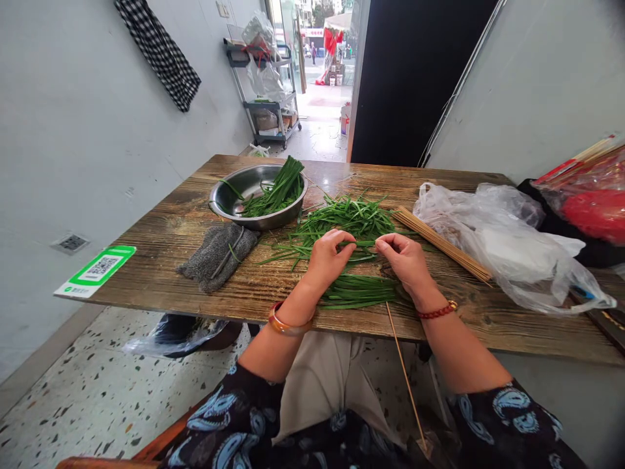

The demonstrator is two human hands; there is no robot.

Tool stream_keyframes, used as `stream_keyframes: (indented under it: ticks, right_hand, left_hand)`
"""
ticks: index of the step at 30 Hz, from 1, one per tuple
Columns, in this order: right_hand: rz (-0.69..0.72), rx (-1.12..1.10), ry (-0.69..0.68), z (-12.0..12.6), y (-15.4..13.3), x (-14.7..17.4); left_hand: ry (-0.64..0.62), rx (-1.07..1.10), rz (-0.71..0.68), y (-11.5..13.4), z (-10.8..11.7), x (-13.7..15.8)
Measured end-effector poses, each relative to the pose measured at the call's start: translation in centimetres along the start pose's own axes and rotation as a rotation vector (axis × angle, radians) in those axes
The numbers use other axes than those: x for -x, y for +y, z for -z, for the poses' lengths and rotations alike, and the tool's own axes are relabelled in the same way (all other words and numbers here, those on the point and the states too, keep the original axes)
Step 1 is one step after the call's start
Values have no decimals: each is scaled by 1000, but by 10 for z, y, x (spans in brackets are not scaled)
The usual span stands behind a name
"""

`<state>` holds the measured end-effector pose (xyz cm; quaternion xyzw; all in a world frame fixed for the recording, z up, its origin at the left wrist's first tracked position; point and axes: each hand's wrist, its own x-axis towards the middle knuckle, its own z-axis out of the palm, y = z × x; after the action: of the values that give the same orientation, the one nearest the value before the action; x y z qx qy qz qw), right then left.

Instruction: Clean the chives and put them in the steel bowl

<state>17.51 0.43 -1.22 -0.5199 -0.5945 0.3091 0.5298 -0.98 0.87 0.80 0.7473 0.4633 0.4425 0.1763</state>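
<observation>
Both the left hand (330, 255) and the right hand (406, 260) have thumb and forefinger closed on a green leaf strip (365, 243) between them, above the wooden table (163, 241). I see a neat leaf bundle (361, 292) nearer the table's front edge, and beyond the hands a loose leaf pile (349, 216) between a steel bowl (266, 221) and thin sticks (442, 245)

Green leaves (344, 218), brown wood-grained tabletop (161, 241)
</observation>
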Motion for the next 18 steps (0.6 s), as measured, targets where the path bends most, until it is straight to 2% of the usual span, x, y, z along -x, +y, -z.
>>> stream_keyframes:
  ticks: [18]
  right_hand:
    - [51,89,-29,0,-3,1]
  left_hand:
    - [-29,24,-11,0,-1,1]
